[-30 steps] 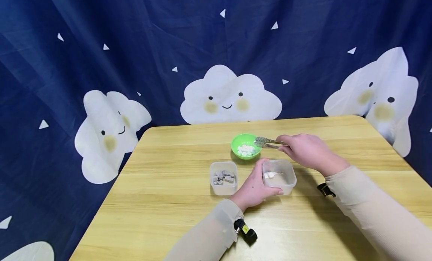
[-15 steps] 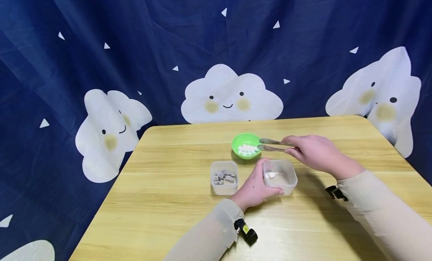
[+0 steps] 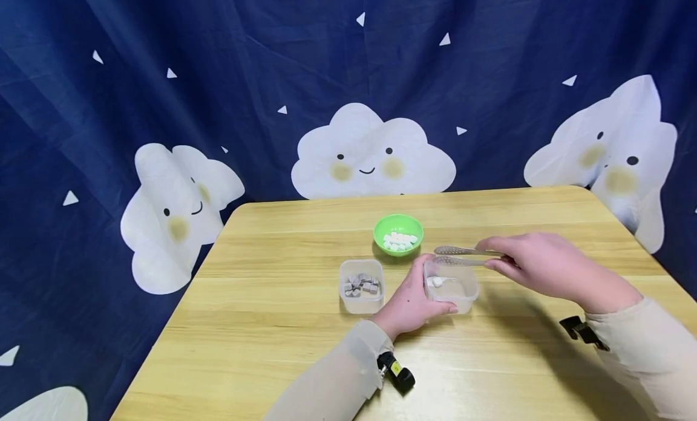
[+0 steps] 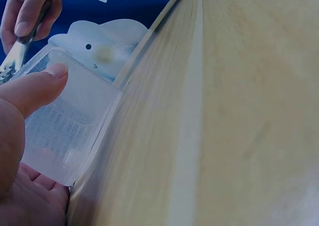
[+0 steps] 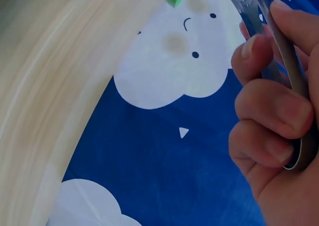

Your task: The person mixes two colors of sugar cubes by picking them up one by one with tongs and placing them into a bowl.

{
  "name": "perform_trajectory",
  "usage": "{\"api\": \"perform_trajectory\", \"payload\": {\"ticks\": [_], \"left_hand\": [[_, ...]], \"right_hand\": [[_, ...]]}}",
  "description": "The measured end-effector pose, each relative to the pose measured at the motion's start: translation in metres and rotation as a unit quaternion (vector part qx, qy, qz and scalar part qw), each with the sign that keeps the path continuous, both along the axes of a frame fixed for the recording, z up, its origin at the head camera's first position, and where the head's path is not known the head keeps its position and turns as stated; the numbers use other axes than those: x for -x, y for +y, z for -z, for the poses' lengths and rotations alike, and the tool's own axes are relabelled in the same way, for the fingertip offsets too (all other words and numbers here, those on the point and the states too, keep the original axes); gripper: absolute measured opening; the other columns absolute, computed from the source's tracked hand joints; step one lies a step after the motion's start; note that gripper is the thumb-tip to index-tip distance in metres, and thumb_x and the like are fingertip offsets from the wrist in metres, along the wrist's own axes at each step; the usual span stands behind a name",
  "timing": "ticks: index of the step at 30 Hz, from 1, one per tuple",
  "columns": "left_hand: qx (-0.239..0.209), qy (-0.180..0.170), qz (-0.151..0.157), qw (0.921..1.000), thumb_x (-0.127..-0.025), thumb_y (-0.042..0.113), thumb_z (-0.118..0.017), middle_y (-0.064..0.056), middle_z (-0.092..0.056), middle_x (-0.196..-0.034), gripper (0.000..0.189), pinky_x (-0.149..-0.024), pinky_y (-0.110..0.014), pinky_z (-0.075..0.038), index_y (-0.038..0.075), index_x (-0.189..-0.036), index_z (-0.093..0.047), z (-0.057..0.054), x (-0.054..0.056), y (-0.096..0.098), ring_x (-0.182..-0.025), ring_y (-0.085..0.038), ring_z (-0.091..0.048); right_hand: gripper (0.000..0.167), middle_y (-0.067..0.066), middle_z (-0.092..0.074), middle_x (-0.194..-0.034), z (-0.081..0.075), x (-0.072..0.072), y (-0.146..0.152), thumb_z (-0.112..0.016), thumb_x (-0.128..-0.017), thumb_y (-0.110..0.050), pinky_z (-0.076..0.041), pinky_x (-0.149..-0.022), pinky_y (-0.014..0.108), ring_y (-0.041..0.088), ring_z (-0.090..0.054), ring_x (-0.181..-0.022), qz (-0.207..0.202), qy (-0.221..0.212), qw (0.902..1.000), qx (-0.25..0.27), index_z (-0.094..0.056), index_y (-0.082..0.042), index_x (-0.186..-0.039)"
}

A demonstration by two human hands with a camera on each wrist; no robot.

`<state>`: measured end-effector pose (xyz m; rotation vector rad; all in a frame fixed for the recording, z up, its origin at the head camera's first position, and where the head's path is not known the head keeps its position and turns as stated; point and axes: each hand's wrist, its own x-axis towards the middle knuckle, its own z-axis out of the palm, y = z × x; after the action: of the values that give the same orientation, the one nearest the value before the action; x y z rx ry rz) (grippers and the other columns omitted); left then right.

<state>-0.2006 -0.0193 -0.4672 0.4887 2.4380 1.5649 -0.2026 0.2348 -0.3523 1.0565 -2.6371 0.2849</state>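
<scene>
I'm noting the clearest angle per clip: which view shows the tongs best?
The head view: both tips of the tongs show, held apart in the right hand. The right wrist view has the bent end close up but crops the tips; the left wrist view catches only part.

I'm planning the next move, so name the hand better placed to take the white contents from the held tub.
Right, most likely: the right hand holds the tongs, tips apart, near the far rim of the tub. The left hand is busy gripping that tub.
</scene>
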Motion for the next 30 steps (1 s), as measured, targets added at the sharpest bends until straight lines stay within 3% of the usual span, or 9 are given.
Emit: {"api": "perform_trajectory", "payload": {"ticks": [8, 14, 21, 26, 30], "left_hand": [[-0.013, 0.001, 0.003, 0.9999, -0.072, 0.026, -0.094, 0.013, -0.05, -0.137, 0.104, -0.106, -0.034, -0.04, 0.033, -0.152, -0.028, 0.001, 0.001, -0.001, -0.114, -0.006, -0.054], [-0.005, 0.006, 0.005, 1.0, -0.072, 0.027, -0.093, 0.012, -0.05, -0.138, 0.104, -0.107, -0.034, -0.04, 0.03, -0.152, -0.027, 0.001, -0.001, -0.001, -0.116, -0.005, -0.054], [0.007, 0.011, 0.008, 0.9999, -0.074, 0.03, -0.093, 0.011, -0.046, -0.147, 0.103, -0.111, -0.036, -0.037, 0.033, -0.152, -0.026, -0.002, -0.002, 0.0, -0.126, -0.007, -0.05], [0.01, 0.01, 0.01, 0.9998, -0.074, 0.032, -0.092, 0.01, -0.045, -0.149, 0.103, -0.111, -0.037, -0.036, 0.032, -0.154, -0.025, -0.003, -0.003, 0.0, -0.128, -0.009, -0.049], [0.013, 0.011, 0.005, 0.9998, -0.073, 0.033, -0.093, 0.009, -0.046, -0.147, 0.106, -0.109, -0.038, -0.039, 0.031, -0.155, -0.025, -0.002, -0.002, -0.001, -0.124, -0.01, -0.051]], "right_hand": [[0.02, -0.02, -0.064, -0.083, 0.004, -0.002, -0.008, -0.078, -0.09, -0.026, -0.046, -0.052, 0.033, 0.0, -0.049, -0.059, -0.009, -0.049, 0.9974, -0.052, -0.072, -0.026, -0.109], [0.014, -0.016, -0.062, -0.074, 0.003, -0.001, -0.023, -0.08, -0.087, -0.024, -0.044, -0.047, 0.037, 0.004, -0.05, -0.056, 0.0, -0.073, 0.9932, -0.09, -0.07, -0.027, -0.098], [0.027, -0.016, -0.047, -0.061, 0.002, 0.0, -0.038, -0.079, -0.085, -0.024, -0.035, -0.043, 0.035, 0.007, -0.041, -0.05, 0.008, -0.059, 0.9904, -0.125, -0.055, -0.03, -0.075], [0.031, -0.017, -0.042, -0.06, -0.002, -0.002, -0.04, -0.078, -0.087, -0.021, -0.034, -0.044, 0.034, 0.007, -0.039, -0.05, -0.002, -0.057, 0.9913, -0.119, -0.051, -0.031, -0.074], [0.023, -0.017, -0.05, -0.063, -0.006, -0.001, -0.036, -0.078, -0.086, -0.017, -0.039, -0.045, 0.035, 0.005, -0.046, -0.052, -0.022, -0.044, 0.9947, -0.091, -0.06, -0.028, -0.081]]}}
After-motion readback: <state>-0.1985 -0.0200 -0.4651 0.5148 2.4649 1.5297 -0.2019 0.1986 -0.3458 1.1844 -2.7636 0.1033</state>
